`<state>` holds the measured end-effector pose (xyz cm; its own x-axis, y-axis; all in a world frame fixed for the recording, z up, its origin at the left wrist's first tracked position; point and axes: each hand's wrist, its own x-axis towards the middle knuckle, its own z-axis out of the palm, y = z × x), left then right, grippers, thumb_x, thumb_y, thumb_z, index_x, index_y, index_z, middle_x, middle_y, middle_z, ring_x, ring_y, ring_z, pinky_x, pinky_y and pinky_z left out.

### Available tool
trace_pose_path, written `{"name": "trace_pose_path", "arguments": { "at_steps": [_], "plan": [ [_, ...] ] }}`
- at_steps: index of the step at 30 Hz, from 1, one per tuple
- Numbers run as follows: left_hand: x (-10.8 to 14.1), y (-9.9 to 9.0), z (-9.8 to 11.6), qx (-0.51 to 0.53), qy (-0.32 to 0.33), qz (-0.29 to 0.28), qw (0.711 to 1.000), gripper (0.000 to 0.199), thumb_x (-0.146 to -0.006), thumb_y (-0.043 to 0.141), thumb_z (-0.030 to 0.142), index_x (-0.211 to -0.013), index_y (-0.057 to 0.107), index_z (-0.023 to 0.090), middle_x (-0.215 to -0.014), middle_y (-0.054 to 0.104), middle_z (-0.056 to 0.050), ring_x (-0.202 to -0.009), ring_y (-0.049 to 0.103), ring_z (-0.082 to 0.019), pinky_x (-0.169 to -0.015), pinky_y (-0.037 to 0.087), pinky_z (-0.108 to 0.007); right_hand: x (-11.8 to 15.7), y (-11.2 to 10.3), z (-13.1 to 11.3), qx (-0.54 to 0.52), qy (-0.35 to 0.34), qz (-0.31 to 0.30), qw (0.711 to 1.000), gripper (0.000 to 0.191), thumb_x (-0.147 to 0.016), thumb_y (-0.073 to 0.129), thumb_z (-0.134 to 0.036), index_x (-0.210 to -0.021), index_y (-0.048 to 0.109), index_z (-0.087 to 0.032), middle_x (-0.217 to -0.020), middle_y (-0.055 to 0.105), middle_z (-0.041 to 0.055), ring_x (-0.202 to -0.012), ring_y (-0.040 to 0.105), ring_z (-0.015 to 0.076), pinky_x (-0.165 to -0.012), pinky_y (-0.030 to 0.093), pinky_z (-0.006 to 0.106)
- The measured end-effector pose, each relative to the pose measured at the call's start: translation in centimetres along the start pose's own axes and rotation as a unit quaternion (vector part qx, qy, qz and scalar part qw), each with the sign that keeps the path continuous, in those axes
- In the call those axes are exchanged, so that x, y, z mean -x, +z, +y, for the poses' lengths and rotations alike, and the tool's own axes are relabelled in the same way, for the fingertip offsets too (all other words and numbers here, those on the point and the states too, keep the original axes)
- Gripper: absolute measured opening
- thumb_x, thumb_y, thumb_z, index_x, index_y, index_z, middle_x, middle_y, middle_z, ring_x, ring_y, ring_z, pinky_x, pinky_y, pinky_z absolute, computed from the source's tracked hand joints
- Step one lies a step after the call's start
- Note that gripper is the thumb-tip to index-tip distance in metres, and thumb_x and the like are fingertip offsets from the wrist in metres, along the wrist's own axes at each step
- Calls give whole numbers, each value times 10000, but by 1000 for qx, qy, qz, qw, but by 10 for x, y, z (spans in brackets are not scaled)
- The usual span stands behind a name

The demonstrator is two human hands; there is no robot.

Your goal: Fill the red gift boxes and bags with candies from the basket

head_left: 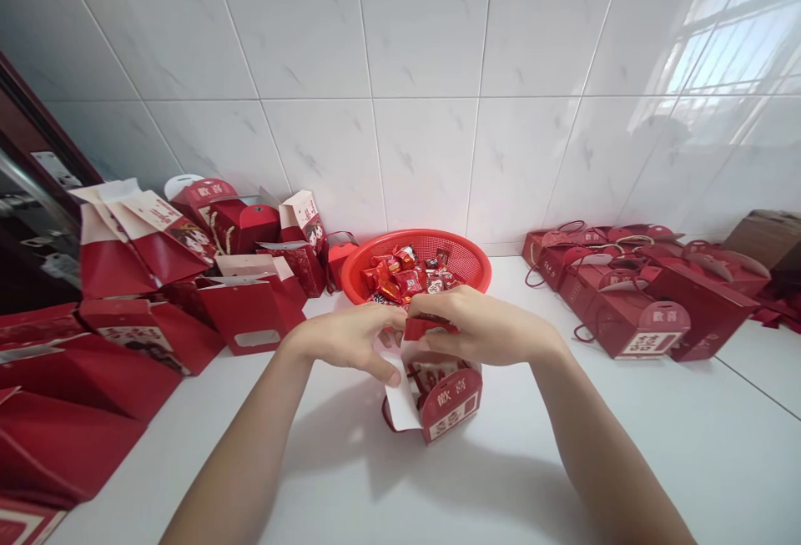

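Observation:
In the middle of the white table stands a small red candy box [451,401] with its top open and wrapped candies [436,373] showing inside. My left hand [354,340] is at its left side, the thumb pressed on the white inner face of a side flap [404,401] and the fingers partly hidden behind the box. From the right, my right hand [485,324] reaches over the top, its fingers bent down around a red flap at the back. Its fingertips are partly hidden. A red cord loop hangs at the box's lower left.
Behind the box, a red plastic basket [466,259] holds several wrapped candies [400,269]. Open red boxes [247,311] crowd the left side. Several closed boxes with cord handles [619,303] stand at right, near a brown carton [767,240]. A tiled wall [425,153] rises behind.

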<state>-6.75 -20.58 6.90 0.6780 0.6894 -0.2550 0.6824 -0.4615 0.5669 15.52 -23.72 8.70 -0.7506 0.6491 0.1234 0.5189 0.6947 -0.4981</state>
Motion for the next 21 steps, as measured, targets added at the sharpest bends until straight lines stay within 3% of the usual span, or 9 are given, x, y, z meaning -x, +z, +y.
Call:
{"name": "trace_pose_path", "arguments": {
  "at_steps": [3, 8, 12, 16, 21],
  "plan": [
    [1, -1, 2, -3, -8, 13, 1000, 554, -654, 793, 346, -1177, 663, 218, -1168, 692, -50, -1072, 635, -267, -874, 493, -300, -4, 3, -1, -7, -9, -8, 1000, 55, -898, 591, -177, -947, 615, -183, -739, 599, -25, -591, 474, 98, -530, 287, 241],
    [1, -3, 4, 28, 57, -11, 998, 476, -693, 759, 329, -1155, 681, 247, -1149, 706, -23, -1068, 639, -236, -900, 482, -279, -13, 12, 4, 37, 13, -42, 998, 172, -839, 719, -235, -995, 664, -189, -751, 620, -15, -628, 482, 115, -537, 277, 246],
    [1, -3, 3, 1, 32, -6, 999, 427, -688, 763, 351, -1090, 694, 224, -1113, 708, -28, -1020, 646, -233, -858, 488, -271, -13, 13, 7, 44, 37, -25, 998, 242, -804, 767, -341, -926, 630, -183, -719, 609, -17, -608, 482, 120, -529, 288, 248],
    [2, -3, 4, -8, 18, 1, 1000, 422, -679, 770, 358, -1068, 697, 211, -1099, 709, -32, -1011, 649, -237, -839, 487, -262, -9, 10, 8, 9, 30, -5, 1000, 69, -906, 547, -201, -969, 558, -176, -734, 610, -15, -586, 487, 116, -524, 321, 240],
    [5, -4, 7, -7, 38, 36, 999, 430, -651, 786, 352, -1062, 720, 242, -1062, 729, -11, -973, 659, -224, -828, 487, -254, -10, 11, 7, -3, -27, -21, 999, 143, -879, 522, -98, -967, 613, -165, -902, 671, 42, -747, 571, 144, -627, 396, 244]
  ]
}}
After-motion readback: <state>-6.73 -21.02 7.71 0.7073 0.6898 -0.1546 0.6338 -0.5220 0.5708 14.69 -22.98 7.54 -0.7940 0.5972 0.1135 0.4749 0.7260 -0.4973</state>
